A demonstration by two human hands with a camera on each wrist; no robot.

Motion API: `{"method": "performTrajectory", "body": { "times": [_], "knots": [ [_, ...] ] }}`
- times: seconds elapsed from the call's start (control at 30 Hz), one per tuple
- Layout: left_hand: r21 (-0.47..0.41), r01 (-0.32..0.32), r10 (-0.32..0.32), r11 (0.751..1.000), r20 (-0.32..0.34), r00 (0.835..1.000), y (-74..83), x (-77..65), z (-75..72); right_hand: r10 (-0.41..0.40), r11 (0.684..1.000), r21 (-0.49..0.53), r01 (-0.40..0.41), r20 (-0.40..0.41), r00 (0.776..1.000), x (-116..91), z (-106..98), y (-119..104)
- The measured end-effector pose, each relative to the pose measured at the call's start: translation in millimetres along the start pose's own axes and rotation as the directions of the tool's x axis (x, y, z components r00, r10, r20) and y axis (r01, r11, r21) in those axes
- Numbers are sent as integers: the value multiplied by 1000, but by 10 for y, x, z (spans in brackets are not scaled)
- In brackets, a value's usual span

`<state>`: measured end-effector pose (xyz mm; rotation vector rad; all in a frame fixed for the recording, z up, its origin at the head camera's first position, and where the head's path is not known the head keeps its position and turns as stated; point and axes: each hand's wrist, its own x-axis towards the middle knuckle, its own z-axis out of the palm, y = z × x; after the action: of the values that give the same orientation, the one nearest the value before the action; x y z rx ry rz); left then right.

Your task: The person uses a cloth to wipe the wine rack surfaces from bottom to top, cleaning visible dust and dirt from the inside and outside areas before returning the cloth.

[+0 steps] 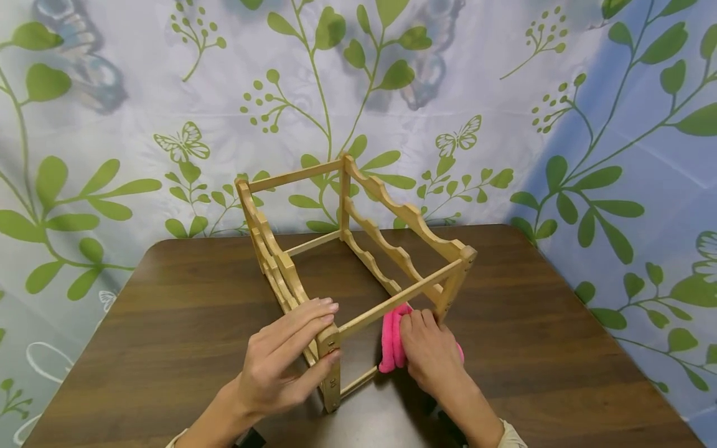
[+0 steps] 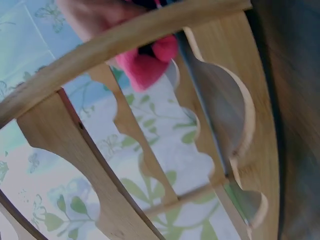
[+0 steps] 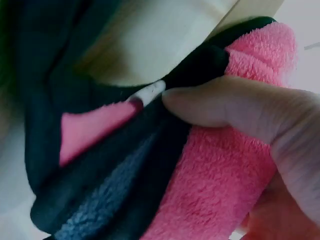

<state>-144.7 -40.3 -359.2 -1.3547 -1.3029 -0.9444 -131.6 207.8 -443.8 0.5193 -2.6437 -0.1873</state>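
- Leafy backdrop (image 1: 459,62), hanging behind everything
- Brown wood-grain desk (image 1: 538,336)
- Pale wooden rack (image 1: 414,219) with scalloped rails, on the desk
- Left hand (image 1: 280,364), fingers nearly straight, holding the near left corner post between them and the thumb
- Right hand (image 1: 431,348), fingers curled closed, gripping the cloth
- Pink, dark-edged cloth (image 1: 388,342), bunched against the near right post

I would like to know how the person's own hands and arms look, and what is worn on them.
The left hand and right hand wear no gloves, and no rings are visible. At the bottom of the head view, the left sleeve and right sleeve show only pale beige edges. A black item peeks out by the left wrist.
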Motion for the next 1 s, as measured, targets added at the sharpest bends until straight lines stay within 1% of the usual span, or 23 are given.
{"method": "performTrajectory", "body": {
  "times": [0.1, 0.17, 0.27, 0.37, 0.47, 0.57, 0.67, 0.77, 0.83, 0.9, 1.0],
  "knots": [
    [11, -8, 8, 1000, 0, 1000, -18, 3, -30, 3, 1000, 21, -4, 73, 997, 18, -63, -9],
    [55, -7, 7, 998, -6, 1000, -17, -5, -17, 12, 999, 36, -17, 117, 993, 24, -100, -2],
    [147, 32, -30, 989, -15, 999, 9, -46, 13, 23, 998, 62, -33, 157, 987, 28, -140, 20],
    [200, 64, -61, 978, -22, 998, 25, -97, 3, 20, 994, 99, -37, 171, 985, 36, -159, 27],
    [191, 60, -62, 980, 8, 998, 8, -120, -65, 21, 990, 135, -46, 184, 983, 34, -169, 7],
    [150, 32, -39, 988, 47, 998, -37, -104, -151, 38, 985, 158, -70, 196, 980, 14, -203, -43],
    [99, 33, -40, 995, 70, 997, -78, -91, -224, 59, 984, 152, -90, 197, 979, -11, -242, -120],
    [67, 79, -85, 995, 76, 993, -100, -104, -283, 71, 985, 139, -100, 204, 976, -26, -275, -206],
    [55, 128, -132, 990, 79, 988, -103, -126, -315, 76, 985, 133, -107, 216, 973, -26, -286, -254],
    [65, 178, -183, 982, 82, 980, -103, -150, -341, 85, 984, 132, -120, 239, 967, -24, -292, -295],
    [106, 228, -237, 968, 81, 968, -107, -183, -361, 100, 981, 135, -138, 257, 961, -24, -289, -353]
  ]
}}
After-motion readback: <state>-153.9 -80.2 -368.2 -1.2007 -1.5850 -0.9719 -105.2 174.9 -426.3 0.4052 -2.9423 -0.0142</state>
